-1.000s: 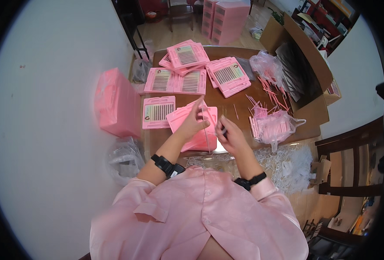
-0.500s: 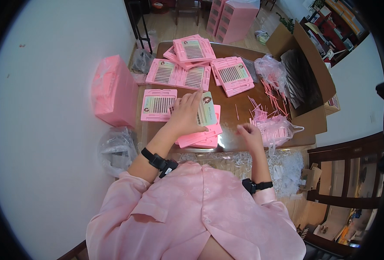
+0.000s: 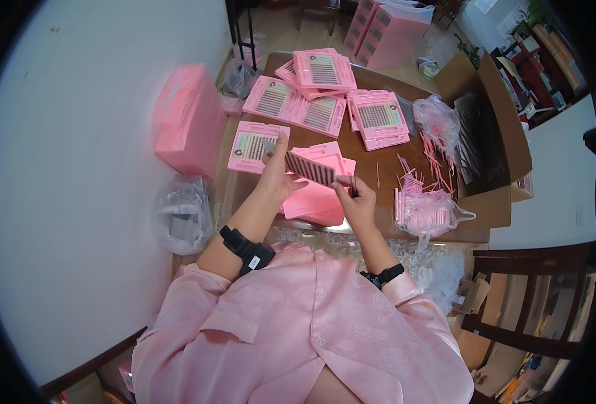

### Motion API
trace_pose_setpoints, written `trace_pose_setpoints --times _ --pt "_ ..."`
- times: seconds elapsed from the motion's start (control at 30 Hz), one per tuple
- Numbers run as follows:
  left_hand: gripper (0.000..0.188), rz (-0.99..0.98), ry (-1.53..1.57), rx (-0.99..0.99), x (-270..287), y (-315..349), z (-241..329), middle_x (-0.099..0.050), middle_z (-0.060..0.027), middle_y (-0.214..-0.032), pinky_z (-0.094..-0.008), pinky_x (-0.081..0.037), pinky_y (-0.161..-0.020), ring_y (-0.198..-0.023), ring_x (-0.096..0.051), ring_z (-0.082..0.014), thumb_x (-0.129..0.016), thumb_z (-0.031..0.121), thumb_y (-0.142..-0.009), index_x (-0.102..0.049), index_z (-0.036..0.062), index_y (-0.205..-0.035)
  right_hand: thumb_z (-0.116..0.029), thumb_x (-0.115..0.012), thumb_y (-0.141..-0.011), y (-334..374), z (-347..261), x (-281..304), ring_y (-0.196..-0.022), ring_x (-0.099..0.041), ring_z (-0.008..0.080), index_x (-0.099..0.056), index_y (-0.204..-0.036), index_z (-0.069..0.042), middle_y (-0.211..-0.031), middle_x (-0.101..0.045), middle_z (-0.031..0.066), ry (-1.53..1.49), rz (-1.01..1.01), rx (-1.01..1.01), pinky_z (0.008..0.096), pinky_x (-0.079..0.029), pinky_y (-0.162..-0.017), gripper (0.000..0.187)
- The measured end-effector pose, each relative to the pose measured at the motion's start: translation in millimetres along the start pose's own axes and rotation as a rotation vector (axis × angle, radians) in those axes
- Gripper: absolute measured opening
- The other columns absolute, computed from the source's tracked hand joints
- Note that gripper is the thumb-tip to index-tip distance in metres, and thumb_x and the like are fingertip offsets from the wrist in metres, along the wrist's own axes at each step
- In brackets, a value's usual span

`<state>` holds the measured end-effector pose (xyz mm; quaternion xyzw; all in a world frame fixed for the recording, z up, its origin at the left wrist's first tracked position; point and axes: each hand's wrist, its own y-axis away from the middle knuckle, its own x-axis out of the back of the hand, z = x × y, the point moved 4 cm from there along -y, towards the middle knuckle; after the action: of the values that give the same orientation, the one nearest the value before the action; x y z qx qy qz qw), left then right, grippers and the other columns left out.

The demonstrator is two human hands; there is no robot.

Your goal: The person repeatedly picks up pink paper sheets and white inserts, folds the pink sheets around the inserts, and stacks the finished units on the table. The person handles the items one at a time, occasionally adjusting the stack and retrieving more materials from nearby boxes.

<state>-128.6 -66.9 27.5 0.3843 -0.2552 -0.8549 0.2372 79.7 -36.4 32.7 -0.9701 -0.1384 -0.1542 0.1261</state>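
A card of false eyelash clusters (image 3: 310, 168), with dark rows across it, is held tilted above the near part of the table. My left hand (image 3: 279, 176) grips its left end, thumb up and some fingers spread below it. At the card's right end, the fingertips of my right hand (image 3: 357, 200) pinch the corner. Under the card lies a stack of pink plastic trays (image 3: 317, 202), partly covered by my hands. Just left of my left hand, a filled pink lash tray (image 3: 236, 161) rests flat on the table.
Farther back are more filled lash trays (image 3: 325, 73) and another stack of trays (image 3: 379, 120). To the right lie thin pink sticks (image 3: 411, 176), a plastic bag of pink pieces (image 3: 433, 214) and an open cardboard box (image 3: 513, 128). A wrapped pink stack (image 3: 189, 124) stands by the wall.
My right hand has moved left from beside the bagged pieces and taken the card's right end. The card has turned from standing upright to lying tilted sideways. My view has shifted slightly.
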Motion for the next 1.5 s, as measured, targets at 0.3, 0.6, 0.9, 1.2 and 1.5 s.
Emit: trace_pose_setpoints --times 0.3,0.6,0.9,1.2,1.5 --pt "0.066 0.184 -0.49 -0.296 84.6 2.7 -7.5 -0.051 -0.0169 -0.135 -0.0446 -0.043 -0.097 -0.121 -0.048 -0.0329 -0.053 0.054 -0.096 -0.049 0.0037 -0.139 -0.013 -0.073 -0.081 -55.7 9.2 39.9 -0.066 -0.068 0.0134 -0.073 -0.09 0.003 -0.073 -0.072 0.0081 0.262 -0.02 -0.182 0.0303 -0.055 -0.064 0.019" --pt "0.028 0.067 -0.625 -0.243 121.4 -63.4 -69.0 -0.069 -0.0054 -0.075 -0.0278 -0.048 -0.054 -0.058 -0.059 -0.0125 -0.057 0.018 -0.097 -0.074 -0.0027 -0.095 -0.019 -0.074 -0.076 -59.4 28.2 -4.5 -0.062 -0.066 0.0199 -0.072 -0.085 -0.001 -0.07 -0.069 0.0098 0.533 -0.161 -0.177 0.0356 -0.053 -0.063 0.02" --pt "0.017 0.128 -0.714 -0.272 113.6 -50.2 -58.0 -0.069 -0.0057 -0.082 -0.0268 -0.048 -0.057 -0.064 -0.06 -0.0118 -0.065 0.011 -0.093 -0.071 -0.003 -0.1 -0.023 -0.072 -0.078 -49.3 29.7 -21.6 -0.083 -0.07 0.0364 -0.071 -0.089 -0.004 -0.091 -0.072 0.017 1.013 -0.166 -0.088 0.0474 -0.056 -0.075 0.022" --pt "0.019 -0.108 -0.419 -0.119 105.9 -40.6 -29.8 -0.07 -0.002 -0.096 -0.0257 -0.049 -0.067 -0.078 -0.062 -0.0106 -0.065 0.013 -0.096 -0.067 0.0048 -0.113 -0.026 -0.075 -0.084 -52.9 65.9 -0.6 -0.09 -0.07 0.0309 -0.064 -0.111 -0.004 -0.095 -0.07 0.0111 0.656 -0.257 -0.292 0.0427 -0.055 -0.077 0.036" --pt "0.023 0.11 -0.219 -0.265 124.9 -125.0 30.2 -0.068 -0.0033 -0.096 -0.0222 -0.052 -0.066 -0.08 -0.064 -0.0116 -0.067 0.019 -0.097 -0.066 0.0033 -0.114 -0.033 -0.073 -0.092 -35.0 97.6 64.7 -0.076 -0.061 0.0089 -0.069 -0.102 0.0 -0.084 -0.068 0.0012 -0.004 0.053 -0.448 0.025 -0.049 -0.07 0.035"
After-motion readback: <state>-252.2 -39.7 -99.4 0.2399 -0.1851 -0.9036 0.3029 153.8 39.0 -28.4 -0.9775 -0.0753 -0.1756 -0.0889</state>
